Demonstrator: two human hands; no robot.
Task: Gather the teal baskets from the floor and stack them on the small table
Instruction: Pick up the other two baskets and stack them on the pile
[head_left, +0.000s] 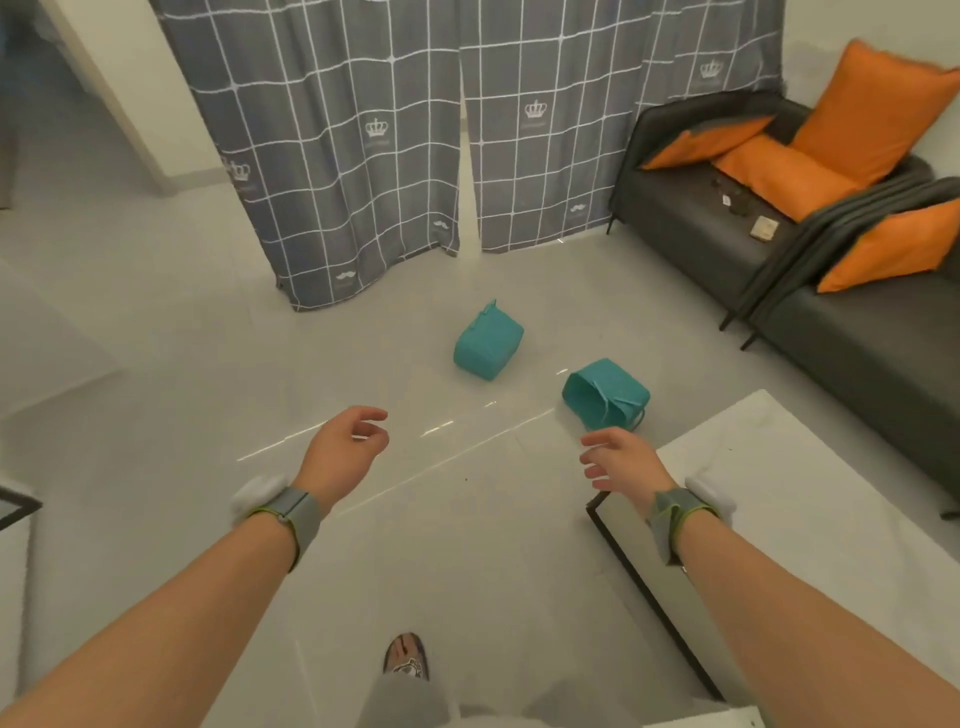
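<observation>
Baskets first: two teal ones lie tipped on the pale floor ahead of me. The nearer basket (605, 396) sits at about one o'clock, on its side with its open mouth turned toward me and to the left, a thin handle trailing at its lower right. The farther basket (487, 342) is at twelve o'clock, also overturned, showing its closed bottom and side, with a handle poking up at its far edge.

Both look like thin moulded plastic or woven material, so I judge them light, fairly stiff and a little springy, not fragile. The smooth walls could slip under a flat palm; the rim of the open mouth or the handle seems the surest place to pinch. They appear alike, so I expect them to nest.

My right hand (621, 460) hovers just short of the nearer basket, fingers spread and loosely bent, holding nothing. My left hand (347, 441) hangs at eleven o'clock, fingers loosely curled, also holding nothing.

At three o'clock, just beside my right wrist, is the small table (810, 509) with its white top. Beyond it stands a dark sofa (701, 228) with orange cushions (872, 104), and grey checked curtains (363, 130) hang at twelve o'clock.
</observation>
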